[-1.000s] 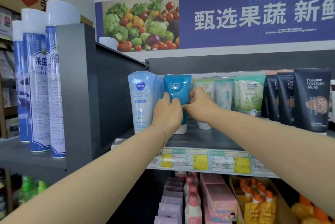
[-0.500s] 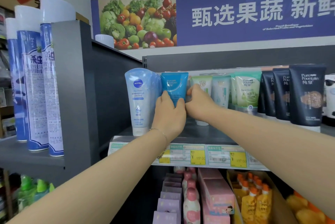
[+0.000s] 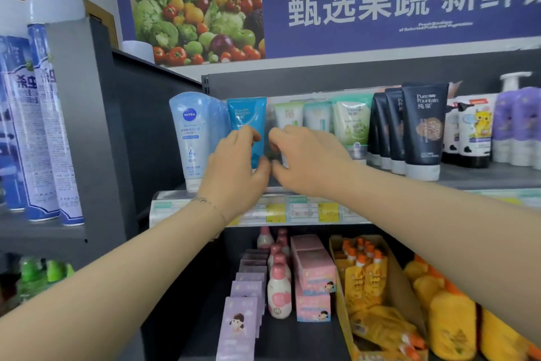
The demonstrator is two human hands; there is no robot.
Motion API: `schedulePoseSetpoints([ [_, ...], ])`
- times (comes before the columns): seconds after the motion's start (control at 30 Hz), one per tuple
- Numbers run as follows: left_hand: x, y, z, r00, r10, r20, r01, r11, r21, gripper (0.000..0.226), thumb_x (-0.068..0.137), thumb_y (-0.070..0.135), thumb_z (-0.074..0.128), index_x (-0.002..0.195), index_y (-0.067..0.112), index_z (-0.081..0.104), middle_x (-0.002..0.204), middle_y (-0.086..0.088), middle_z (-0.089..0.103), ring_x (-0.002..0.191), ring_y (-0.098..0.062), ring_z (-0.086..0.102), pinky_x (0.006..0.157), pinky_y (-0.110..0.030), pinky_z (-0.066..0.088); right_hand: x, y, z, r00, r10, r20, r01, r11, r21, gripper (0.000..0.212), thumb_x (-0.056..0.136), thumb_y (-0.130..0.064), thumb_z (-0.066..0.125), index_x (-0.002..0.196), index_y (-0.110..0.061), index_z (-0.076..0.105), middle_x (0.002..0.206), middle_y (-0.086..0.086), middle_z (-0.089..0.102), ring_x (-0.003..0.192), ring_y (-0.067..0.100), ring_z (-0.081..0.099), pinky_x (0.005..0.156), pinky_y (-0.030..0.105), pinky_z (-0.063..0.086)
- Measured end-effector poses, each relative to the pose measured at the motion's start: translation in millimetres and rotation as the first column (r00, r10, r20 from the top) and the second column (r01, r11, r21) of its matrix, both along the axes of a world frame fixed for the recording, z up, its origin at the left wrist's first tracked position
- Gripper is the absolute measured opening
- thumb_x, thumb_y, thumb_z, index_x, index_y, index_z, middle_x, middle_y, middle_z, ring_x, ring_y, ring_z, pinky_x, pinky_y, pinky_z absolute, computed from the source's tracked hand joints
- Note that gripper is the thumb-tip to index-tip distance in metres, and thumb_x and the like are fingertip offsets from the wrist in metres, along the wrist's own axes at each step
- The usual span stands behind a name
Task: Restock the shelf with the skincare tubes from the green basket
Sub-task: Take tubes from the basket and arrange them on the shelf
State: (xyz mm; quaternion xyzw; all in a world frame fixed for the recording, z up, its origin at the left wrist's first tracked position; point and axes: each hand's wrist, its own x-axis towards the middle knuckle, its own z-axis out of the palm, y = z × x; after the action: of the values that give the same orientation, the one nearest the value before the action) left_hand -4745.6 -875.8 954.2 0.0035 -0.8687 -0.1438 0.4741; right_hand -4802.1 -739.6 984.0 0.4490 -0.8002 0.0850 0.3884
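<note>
Left hand (image 3: 234,164) is wrapping round the lower half of the teal tube (image 3: 246,117), thumb across its front. The tube is standing upright on the shelf (image 3: 483,176), just right of the Nivea tube (image 3: 190,138). I'd say the hand is squaring it label-out with the row. Right hand (image 3: 307,161) is hovering further right of the Nivea, fingers curled; touching the tube or just clear, I cannot tell. Both hands are hiding its cap, and the green basket is sitting out of frame.

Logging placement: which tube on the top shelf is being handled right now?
The teal Pure Fountain tube, second from left beside the pale Nivea tube; the left hand grips it.
</note>
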Motion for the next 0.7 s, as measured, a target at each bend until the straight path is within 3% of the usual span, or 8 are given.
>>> schedulePoseSetpoints([
  [0.17,18.9,30.1,-8.0,0.996,0.088,-0.010,-0.088,0.977,-0.194,0.029,0.085,0.021,0.052,0.112,0.015,0.049,0.108,-0.002,0.056,0.100,-0.025,0.053,0.083,-0.049,0.047,11.1,37.7,-5.6,0.992,0.050,-0.119,-0.047,0.998,0.030,0.025,0.093,-0.034,0.045,0.110,-0.017,0.050,0.100,0.002,0.056,0.091,0.024,0.056,0.066,0.033,0.037],
  [0.33,31.6,71.7,-19.5,0.992,0.129,0.015,-0.118,0.945,-0.305,0.027,0.080,0.026,0.050,0.104,0.014,0.053,0.099,-0.004,0.057,0.091,-0.027,0.054,0.073,-0.048,0.048,18.0,80.3,-21.2,0.982,0.134,-0.136,-0.131,0.991,0.031,0.025,0.091,-0.032,0.049,0.107,-0.014,0.056,0.094,0.003,0.058,0.087,0.026,0.058,0.063,0.035,0.040],
  [0.57,44.8,116.8,-57.1,0.978,0.147,0.147,-0.086,0.931,-0.355,0.027,0.084,0.024,0.059,0.107,0.012,0.053,0.099,-0.004,0.053,0.087,-0.027,0.052,0.066,-0.038,0.042,23.1,130.0,-60.7,0.988,0.140,-0.071,-0.132,0.987,0.096,0.019,0.091,-0.036,0.048,0.098,-0.019,0.053,0.092,0.000,0.056,0.087,0.025,0.057,0.063,0.032,0.035],
  [0.7,45.5,136.5,-84.6,0.961,0.141,0.239,-0.060,0.946,-0.319,0.021,0.087,0.027,0.056,0.104,0.016,0.052,0.099,0.000,0.050,0.088,-0.025,0.052,0.070,-0.041,0.047,24.4,150.1,-86.9,0.993,0.119,0.019,-0.120,0.978,0.170,0.017,0.092,-0.038,0.045,0.086,-0.024,0.036,0.083,-0.006,0.043,0.076,0.019,0.047,0.060,0.033,0.041],
])
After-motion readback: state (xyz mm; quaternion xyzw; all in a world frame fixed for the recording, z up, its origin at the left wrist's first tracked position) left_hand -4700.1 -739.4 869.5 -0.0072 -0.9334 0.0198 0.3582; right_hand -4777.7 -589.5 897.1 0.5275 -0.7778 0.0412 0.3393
